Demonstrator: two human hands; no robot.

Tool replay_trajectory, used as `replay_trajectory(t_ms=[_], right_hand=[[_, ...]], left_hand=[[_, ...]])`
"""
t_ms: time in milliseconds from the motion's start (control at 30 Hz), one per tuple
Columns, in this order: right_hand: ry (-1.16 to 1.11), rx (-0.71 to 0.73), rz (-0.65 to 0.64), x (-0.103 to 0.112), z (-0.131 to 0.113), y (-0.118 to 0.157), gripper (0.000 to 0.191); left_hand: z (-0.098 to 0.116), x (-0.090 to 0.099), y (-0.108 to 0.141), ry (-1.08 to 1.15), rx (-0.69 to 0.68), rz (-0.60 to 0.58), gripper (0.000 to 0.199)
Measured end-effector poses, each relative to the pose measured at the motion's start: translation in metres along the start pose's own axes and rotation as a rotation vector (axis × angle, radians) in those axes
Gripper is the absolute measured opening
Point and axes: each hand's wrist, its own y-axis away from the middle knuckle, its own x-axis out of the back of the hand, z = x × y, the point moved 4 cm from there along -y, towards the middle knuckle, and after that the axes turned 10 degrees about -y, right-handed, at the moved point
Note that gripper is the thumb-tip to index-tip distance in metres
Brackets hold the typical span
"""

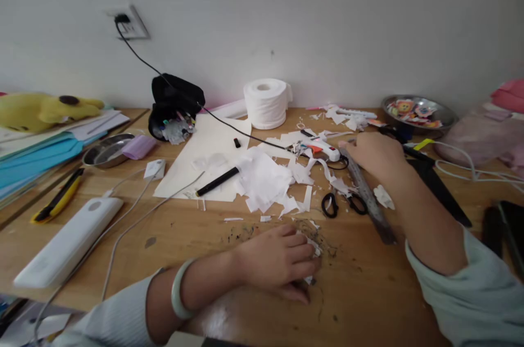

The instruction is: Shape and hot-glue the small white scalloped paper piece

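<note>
My left hand [282, 259] rests low over the wooden table, its fingers curled over small white scraps [314, 247] and dark crumbs. What it grips, if anything, is hidden beneath it. My right hand [374, 155] is farther forward on the right, at the upper end of a long grey ruler-like strip [368, 199]; its fingertips are mostly hidden. Black-handled scissors [329, 205] lie left of the strip. A white glue gun [321, 149] lies left of my right hand, among torn white paper [266, 178].
A toilet roll [266, 104] stands near the wall. A metal bowl [446, 112] sits at the back right. On the left are a yellow cutter [61, 199], a white power strip [69, 240] and cables. A black marker [216, 181] lies on white paper [184, 172].
</note>
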Motion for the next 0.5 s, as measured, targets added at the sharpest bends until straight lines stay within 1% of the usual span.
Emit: replay_trajectory(t_ms=[33,100,167,233,300,367,433,500], right_hand=[[0.016,-0.029,-0.017,-0.001,0.001,-0.010,0.057],[-0.019,-0.025,-0.063,-0.010,0.002,-0.024,0.063],[-0.049,-0.028,-0.073,-0.019,0.003,-0.031,0.065],[-0.131,0.010,-0.087,-0.028,0.000,-0.034,0.065],[-0.237,0.113,-0.121,-0.034,-0.008,-0.035,0.060],[-0.297,0.213,-0.154,-0.038,-0.015,-0.038,0.052],[-0.309,0.242,-0.175,-0.042,-0.018,-0.041,0.047],[-0.320,0.238,-0.191,-0.044,-0.018,-0.043,0.043]], left_hand=[[0.000,0.000,0.000,-0.014,0.008,0.001,0.046],[0.001,-0.001,-0.001,-0.032,0.023,0.009,0.041],[0.002,-0.001,-0.001,-0.043,0.035,0.016,0.036],[0.002,-0.001,-0.001,-0.048,0.047,0.013,0.032],[0.001,-0.001,-0.001,-0.048,0.054,0.001,0.031],[0.001,-0.001,-0.001,-0.034,0.050,-0.007,0.032],[0.000,-0.001,0.000,-0.014,0.046,-0.009,0.034],[-0.001,0.000,0.000,-0.006,0.035,0.010,0.033]])
